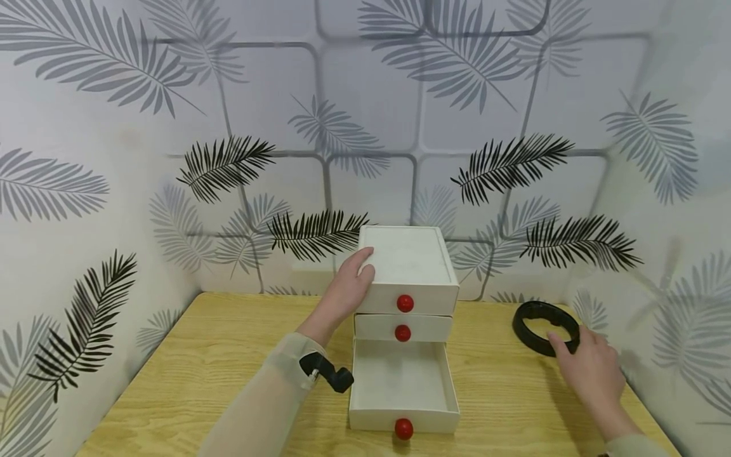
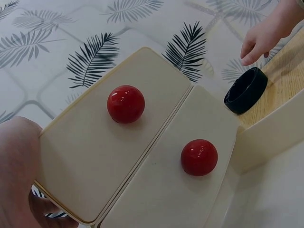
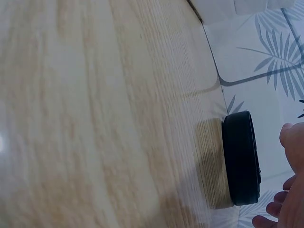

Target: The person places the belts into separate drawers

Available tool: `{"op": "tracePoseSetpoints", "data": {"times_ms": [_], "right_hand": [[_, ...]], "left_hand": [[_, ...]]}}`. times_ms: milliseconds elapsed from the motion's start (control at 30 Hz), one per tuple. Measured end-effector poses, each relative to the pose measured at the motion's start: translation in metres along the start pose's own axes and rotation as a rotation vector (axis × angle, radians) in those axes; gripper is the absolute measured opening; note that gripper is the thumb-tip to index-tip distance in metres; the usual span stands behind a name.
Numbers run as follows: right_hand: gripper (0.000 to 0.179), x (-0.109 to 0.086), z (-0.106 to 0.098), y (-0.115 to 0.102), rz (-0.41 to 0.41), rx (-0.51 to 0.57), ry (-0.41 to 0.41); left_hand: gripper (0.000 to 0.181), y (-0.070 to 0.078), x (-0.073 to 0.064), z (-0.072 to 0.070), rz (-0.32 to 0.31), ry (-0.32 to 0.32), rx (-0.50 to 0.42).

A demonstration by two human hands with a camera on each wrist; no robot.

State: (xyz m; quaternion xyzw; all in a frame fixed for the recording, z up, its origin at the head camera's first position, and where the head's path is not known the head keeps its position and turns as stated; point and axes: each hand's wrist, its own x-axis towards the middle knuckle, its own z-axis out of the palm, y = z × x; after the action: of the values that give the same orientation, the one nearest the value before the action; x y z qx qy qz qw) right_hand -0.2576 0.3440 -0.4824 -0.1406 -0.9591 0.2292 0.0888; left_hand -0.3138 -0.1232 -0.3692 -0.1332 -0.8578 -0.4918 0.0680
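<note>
A small white drawer cabinet point(image 1: 407, 257) with red round knobs stands on the table. Its bottom drawer point(image 1: 400, 381) is pulled out, while the upper two are closed. My left hand point(image 1: 349, 285) rests against the cabinet's upper left side, thumb at the top edge; in the left wrist view part of that hand point(image 2: 16, 166) shows at the left edge. At the right, a thick black ring point(image 1: 522, 327) lies on the table. Beside it is my right hand point(image 1: 594, 371), fingers loosely bent. A small gap parts the ring point(image 3: 240, 159) from the fingers in the right wrist view.
The wooden table point(image 1: 257, 362) meets leaf-patterned walls point(image 1: 371, 95) at the back and sides. A black wrist mount point(image 1: 328, 371) on my left forearm sits close to the open drawer's left side.
</note>
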Motion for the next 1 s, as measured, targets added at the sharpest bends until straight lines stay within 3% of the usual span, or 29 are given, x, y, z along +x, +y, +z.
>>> {"op": "tracePoseSetpoints", "data": {"times_ms": [367, 767, 1000], "right_hand": [[0.104, 0.019, 0.003, 0.014, 0.015, -0.019, 0.023], [0.113, 0.035, 0.005, 0.021, 0.124, 0.004, -0.061], [0.112, 0.034, 0.002, 0.012, 0.2, 0.022, -0.126]], "left_hand": [[0.063, -0.001, 0.001, 0.001, 0.022, 0.003, -0.017], [0.063, -0.003, 0.002, 0.001, 0.012, 0.011, -0.003], [0.063, -0.005, 0.003, 0.002, 0.007, 0.014, -0.004]]}}
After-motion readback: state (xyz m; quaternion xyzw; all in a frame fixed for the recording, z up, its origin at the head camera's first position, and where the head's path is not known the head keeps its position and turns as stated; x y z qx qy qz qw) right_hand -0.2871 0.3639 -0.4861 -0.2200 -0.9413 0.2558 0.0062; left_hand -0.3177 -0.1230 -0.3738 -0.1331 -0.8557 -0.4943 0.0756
